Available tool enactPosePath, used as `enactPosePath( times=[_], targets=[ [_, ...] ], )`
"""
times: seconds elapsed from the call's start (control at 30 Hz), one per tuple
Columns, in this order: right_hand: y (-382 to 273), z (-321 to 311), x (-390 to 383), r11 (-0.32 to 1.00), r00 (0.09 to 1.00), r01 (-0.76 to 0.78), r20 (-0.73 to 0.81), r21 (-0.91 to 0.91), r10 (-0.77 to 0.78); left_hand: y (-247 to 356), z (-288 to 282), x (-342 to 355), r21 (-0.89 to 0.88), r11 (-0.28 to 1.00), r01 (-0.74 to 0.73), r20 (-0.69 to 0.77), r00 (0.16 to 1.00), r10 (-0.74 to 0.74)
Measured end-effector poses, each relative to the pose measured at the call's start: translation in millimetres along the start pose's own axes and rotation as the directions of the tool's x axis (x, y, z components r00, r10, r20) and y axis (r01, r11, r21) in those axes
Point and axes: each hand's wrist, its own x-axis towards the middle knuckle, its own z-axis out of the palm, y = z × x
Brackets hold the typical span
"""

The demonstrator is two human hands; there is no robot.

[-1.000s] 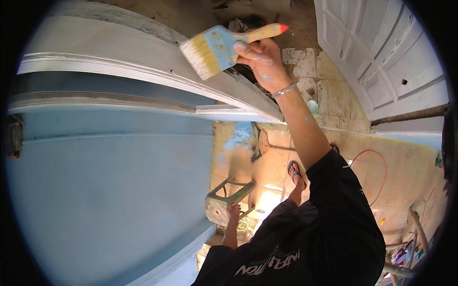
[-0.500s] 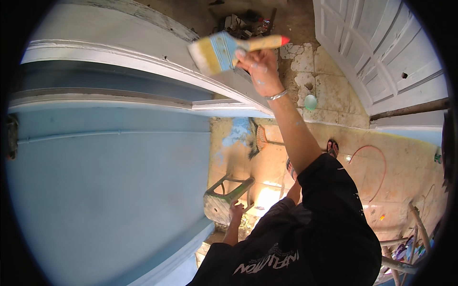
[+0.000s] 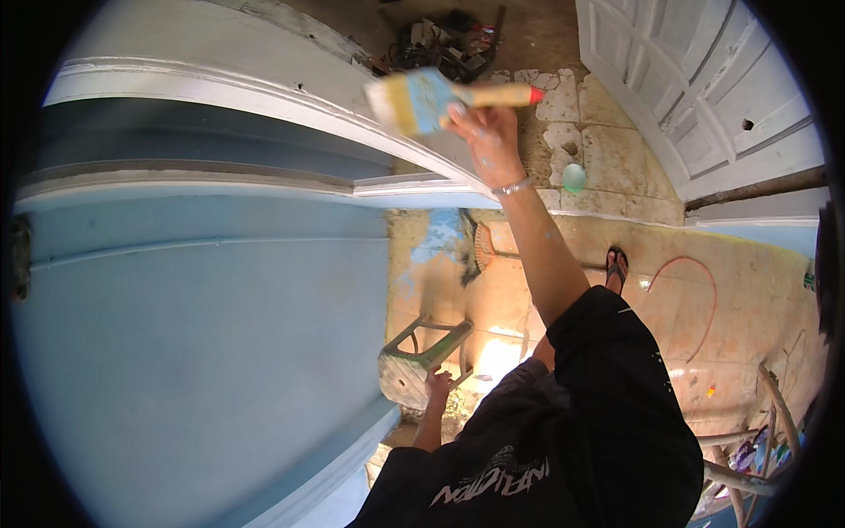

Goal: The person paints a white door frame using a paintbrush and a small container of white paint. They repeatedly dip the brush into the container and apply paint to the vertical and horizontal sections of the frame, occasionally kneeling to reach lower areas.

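In my raised right hand (image 3: 488, 145) is a wide paintbrush (image 3: 429, 99), its fingers closed round it near the blue-smeared metal band. The wooden handle has a red end and points right. The bristles, yellow with whitish tips, point left and are blurred, in front of the white wooden frame (image 3: 264, 95). Whether they touch it I cannot tell. Low down beside the blue wall (image 3: 211, 343), my left hand (image 3: 437, 387) is closed on the edge of a paint-stained stool (image 3: 400, 378). The stool's seat is to the left and its legs to the right.
A white panelled door (image 3: 695, 97) stands at the right. On the tiled floor are a broom (image 3: 482, 246), a thin red hose (image 3: 711, 308) and a pale green round object (image 3: 574, 178). Wooden poles (image 3: 739, 475) stand at the lower right. Dark clutter (image 3: 444, 48) lies beyond the doorway.
My right hand and the paintbrush have shifted slightly right and down in view. The left hand stays on the stool. My view has shifted a little.
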Motion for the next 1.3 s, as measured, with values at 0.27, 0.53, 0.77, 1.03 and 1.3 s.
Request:
enactPosePath(
  times=[0.27, 0.53, 0.77, 1.03, 1.3],
  targets=[
    [-29, -50, -29, 0.945, 0.988, 0.091, -0.094, -0.313, -0.127, 2, 3, -1, 0.039, 0.999, 0.001, 0.021, 1.0, -0.002],
    [-4, -16, -55, 0.846, 0.953, 0.271, 0.005, -0.46, -0.302, 12, 9, -4, 0.04, 0.999, -0.003, 0.016, 1.0, 0.002],
    [-11, -41, -58, 0.777, 0.898, 0.364, -0.028, -0.514, -0.439, 14, 12, -3, 0.046, 0.999, -0.002, 0.033, 0.999, 0.001],
    [14, 3, -122, 0.64, 0.912, 0.387, 0.176, -0.664, -0.37, 9, 16, -1, 0.066, 0.998, -0.023, 0.039, 0.999, 0.021],
    [-15, 30, -92, 0.475, 0.841, 0.407, 0.117, -0.78, -0.528, 9, 21, -4, 0.067, 0.997, -0.044, 0.045, 0.998, 0.041]
  ],
)
